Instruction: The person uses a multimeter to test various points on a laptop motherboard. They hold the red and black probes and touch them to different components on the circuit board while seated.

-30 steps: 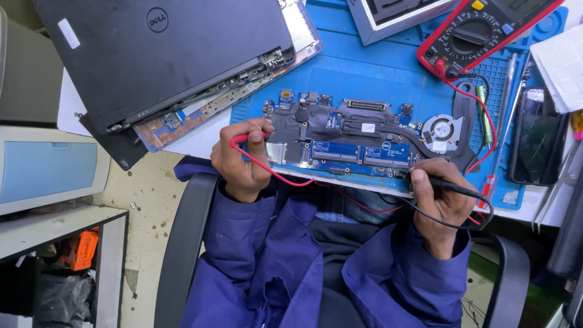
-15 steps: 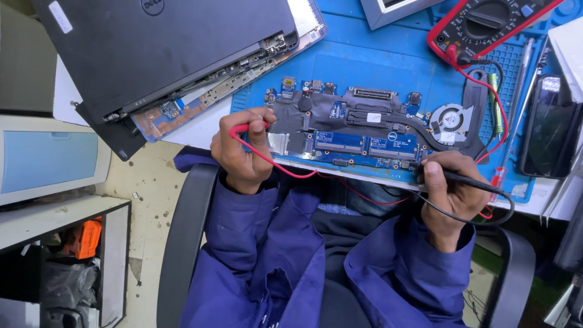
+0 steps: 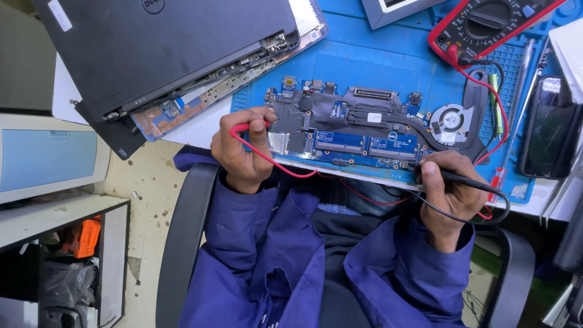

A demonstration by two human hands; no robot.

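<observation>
A blue laptop motherboard (image 3: 364, 130) with a black heat pipe and round fan (image 3: 450, 118) lies on a blue work mat (image 3: 388, 61). My left hand (image 3: 243, 149) grips a red test probe (image 3: 249, 127), its tip at the board's left edge. My right hand (image 3: 446, 191) grips a black test probe (image 3: 467, 180), pointing at the board's lower right edge. Red and black leads run from the probes to a red-cased multimeter (image 3: 486, 24) at the top right.
A black laptop lid and chassis (image 3: 176, 54) lie stacked at the upper left. A dark phone (image 3: 549, 124) and hand tools (image 3: 522, 91) sit at the right. A grey box (image 3: 42, 155) stands on the left, with shelves below. I sit in a black-armed chair (image 3: 182, 243).
The view has shifted slightly downward and closer. Both hands keep hold of their probes on the board, with little movement.
</observation>
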